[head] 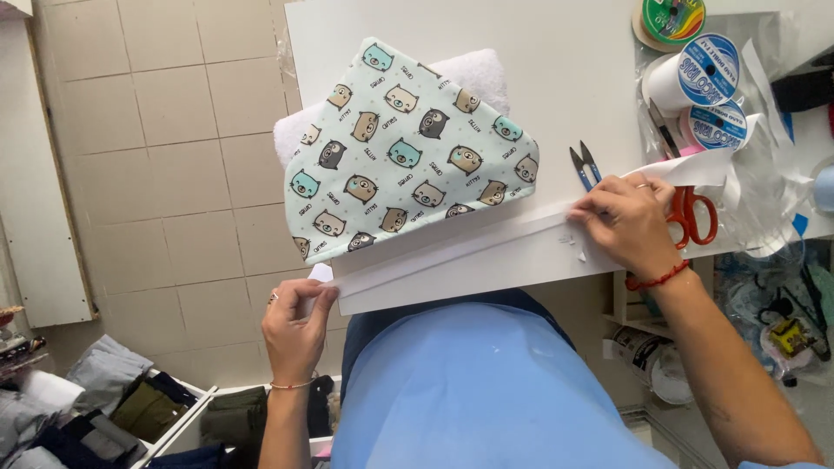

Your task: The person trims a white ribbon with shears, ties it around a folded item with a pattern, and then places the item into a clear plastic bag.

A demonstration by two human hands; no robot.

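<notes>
A light mint fabric piece printed with cartoon cat faces [408, 148] lies on a white table [556, 78], on top of white fleecy fabric [473, 71]. A long white tape strip [452, 252] runs along the table's near edge. My left hand [297, 326] pinches the strip's left end just off the table corner. My right hand [625, 221] presses the strip down at the right, a red cord on its wrist. Blue thread snips [584, 165] lie just above that hand. Orange-handled scissors [692, 213] lie right behind it.
White tape rolls with blue labels [699, 74] [717, 130] and a rainbow ribbon spool [671, 19] sit at the table's far right amid clear plastic. Tiled floor lies to the left. White bins with folded clothes [156, 408] stand at lower left, clutter under the table at right.
</notes>
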